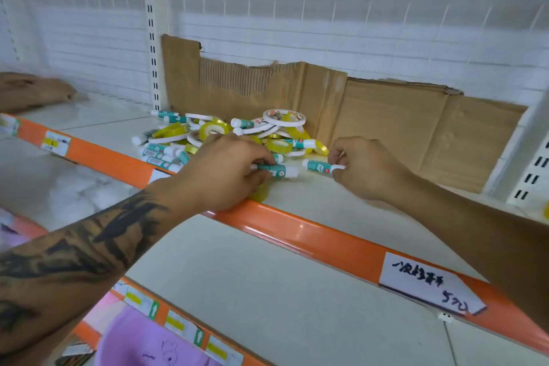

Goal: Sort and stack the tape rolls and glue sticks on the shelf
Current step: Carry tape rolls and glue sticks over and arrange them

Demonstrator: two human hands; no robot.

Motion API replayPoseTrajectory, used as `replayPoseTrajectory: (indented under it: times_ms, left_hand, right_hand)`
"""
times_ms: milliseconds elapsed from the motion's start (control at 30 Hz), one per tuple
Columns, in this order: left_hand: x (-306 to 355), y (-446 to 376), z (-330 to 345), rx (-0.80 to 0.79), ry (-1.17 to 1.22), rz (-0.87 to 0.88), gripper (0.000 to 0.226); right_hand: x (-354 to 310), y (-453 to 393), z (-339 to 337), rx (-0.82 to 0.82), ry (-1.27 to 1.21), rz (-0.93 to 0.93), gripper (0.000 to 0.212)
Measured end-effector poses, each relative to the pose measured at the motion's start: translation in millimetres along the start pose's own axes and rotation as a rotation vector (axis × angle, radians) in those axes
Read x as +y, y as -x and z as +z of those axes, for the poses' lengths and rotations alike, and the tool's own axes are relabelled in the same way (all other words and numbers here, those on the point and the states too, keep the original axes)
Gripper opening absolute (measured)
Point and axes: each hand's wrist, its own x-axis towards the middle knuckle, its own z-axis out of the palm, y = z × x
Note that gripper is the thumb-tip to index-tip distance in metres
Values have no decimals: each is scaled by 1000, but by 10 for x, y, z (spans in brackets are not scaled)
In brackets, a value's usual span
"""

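Note:
A mixed pile of teal-and-white glue sticks (160, 154) and tape rolls (284, 117), white and yellow, lies on the white shelf (326, 205) against the cardboard. My left hand (225, 169) grips one glue stick (280, 171) at the pile's front edge. My right hand (365, 166) pinches the white cap end of another glue stick (318, 165) just to the right. Both sticks lie nearly flat, close to the shelf surface. A yellow tape roll (260, 194) peeks out under my left hand.
Torn brown cardboard (386, 122) stands along the shelf's back wall. An orange price rail (297, 232) with a handwritten label (427, 287) runs along the front edge. A slotted upright (153, 38) divides the shelf bays. Purple items (142, 339) sit below.

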Motion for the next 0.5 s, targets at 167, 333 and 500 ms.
replayPoseTrajectory:
  times_ms: [167,333,500]
  left_hand:
    - [442,-80,77,-8,92,20,35]
    - [1054,-169,66,-9,162,41,24]
    - [1868,-285,137,-19,322,62,28]
  right_hand:
    - [383,374,-341,49,-23,44,20]
    - [793,928,-705,61,-47,66,22]
    - [1327,1620,-1144,101,-46,101,19]
